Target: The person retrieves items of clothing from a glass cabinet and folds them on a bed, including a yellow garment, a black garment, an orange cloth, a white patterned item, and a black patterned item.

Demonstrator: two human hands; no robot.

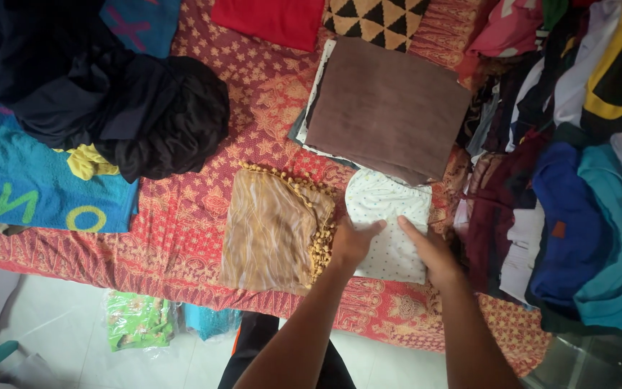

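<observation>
A small folded white cloth with fine dots lies on the red patterned bed cover. My left hand rests flat on the cloth's left edge. My right hand lies flat on its lower right part, fingers pointing up and left. Neither hand grips anything. Just left of my left hand lies a folded tan cloth with a beaded fringe.
A folded brown cloth tops a stack behind the white one. Dark clothes are heaped at the left on a blue towel. A pile of mixed clothes fills the right side. A green packet lies on the floor.
</observation>
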